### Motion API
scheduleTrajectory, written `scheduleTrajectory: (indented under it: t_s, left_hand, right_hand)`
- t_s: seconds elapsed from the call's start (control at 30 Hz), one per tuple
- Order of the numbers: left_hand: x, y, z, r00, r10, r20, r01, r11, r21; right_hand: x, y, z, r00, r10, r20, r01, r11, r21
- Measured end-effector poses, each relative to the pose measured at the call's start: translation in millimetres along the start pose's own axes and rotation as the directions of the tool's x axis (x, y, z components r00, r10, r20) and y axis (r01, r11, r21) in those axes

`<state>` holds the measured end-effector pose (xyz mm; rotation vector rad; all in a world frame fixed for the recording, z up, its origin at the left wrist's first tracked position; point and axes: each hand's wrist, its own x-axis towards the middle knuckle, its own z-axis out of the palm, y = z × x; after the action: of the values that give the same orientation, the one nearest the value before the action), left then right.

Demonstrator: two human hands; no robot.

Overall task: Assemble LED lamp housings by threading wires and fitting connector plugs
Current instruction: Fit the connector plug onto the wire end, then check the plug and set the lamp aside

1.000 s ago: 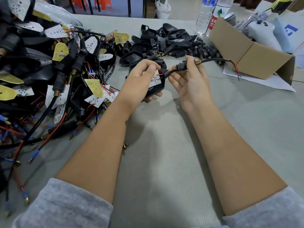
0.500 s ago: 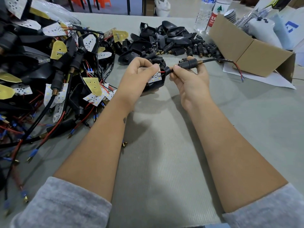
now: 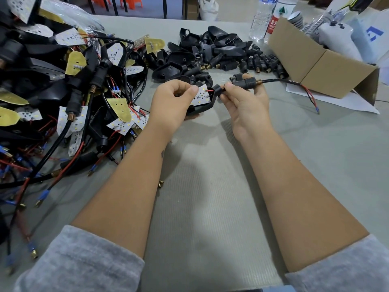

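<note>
My left hand [image 3: 172, 100] grips a black lamp housing [image 3: 203, 107] with a white LED board [image 3: 201, 95] lying in it. A red wire runs from the board into the housing's round neck [image 3: 216, 90]. My right hand [image 3: 244, 102] pinches a black connector plug [image 3: 245, 82] with a brass threaded end, right beside that neck. The plug's black cable [image 3: 280, 80] trails right and ends in red and black leads with a blue tip [image 3: 317, 110]. Both hands hover just above the grey table [image 3: 210, 207].
A big tangle of wired housings and LED boards [image 3: 69, 98] fills the left. Loose black housings and plugs [image 3: 221, 53] lie behind the hands. A cardboard box [image 3: 322, 66] and water bottles [image 3: 265, 20] stand at the back right. A small brass part [image 3: 161, 183] lies by my left forearm.
Both hands have lifted slightly and turned the housing so the LED board faces up more. The plug has slid along the cable toward the housing neck.
</note>
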<state>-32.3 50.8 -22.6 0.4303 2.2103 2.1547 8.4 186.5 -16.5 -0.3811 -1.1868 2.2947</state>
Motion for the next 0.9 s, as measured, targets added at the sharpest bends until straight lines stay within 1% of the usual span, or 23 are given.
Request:
scheduleTrajectory:
  t_s: [0.1, 0.17, 0.23, 0.3, 0.47, 0.53, 0.6, 0.8, 0.9]
  left_hand:
    - [2.5, -1.4, 0.9, 0.999, 0.025, -0.034, -0.021, 0.993, 0.117]
    - [4.7, -3.3, 0.7, 0.998, 0.043, -0.045, -0.034, 0.982, 0.184]
    - [5.6, -3.4, -0.2, 0.996, 0.050, -0.069, -0.038, 0.983, 0.177]
    - [5.2, -2.4, -0.9, 0.995, 0.064, -0.079, -0.050, 0.985, 0.164]
    - [3.1, -1.6, -1.1, 0.996, 0.053, -0.066, -0.043, 0.990, 0.137]
    - [2.9, -0.9, -1.5, 0.997, 0.038, -0.067, -0.031, 0.995, 0.098]
    - [3.1, 0.1, -1.7, 0.997, 0.020, -0.072, -0.016, 0.998, 0.055]
    - [1.9, -0.2, 1.0, 0.998, -0.015, -0.064, 0.015, 1.000, -0.005]
    - [0.8, -0.9, 2.2, 0.994, 0.012, -0.112, -0.011, 1.000, 0.011]
  right_hand:
    - [-2.0, -0.1, 1.5, 0.998, 0.016, 0.061, -0.010, 0.996, -0.093]
    - [-4.5, 1.4, 2.7, 0.992, 0.011, 0.129, 0.019, 0.972, -0.235]
    - [-6.7, 3.3, 3.1, 0.981, 0.020, 0.193, 0.050, 0.936, -0.349]
    - [-7.5, 4.7, 2.9, 0.975, 0.039, 0.221, 0.052, 0.919, -0.392]
    - [-6.4, 6.8, 1.5, 0.974, 0.016, 0.226, 0.071, 0.926, -0.371]
    - [-7.0, 6.5, 1.5, 0.974, 0.001, 0.225, 0.082, 0.930, -0.359]
    - [-6.9, 6.6, 1.8, 0.976, -0.005, 0.219, 0.078, 0.943, -0.324]
    - [-6.8, 4.6, 2.5, 0.973, 0.014, 0.228, 0.029, 0.983, -0.183]
    - [-10.0, 2.9, 4.0, 0.969, 0.021, 0.246, 0.018, 0.988, -0.153]
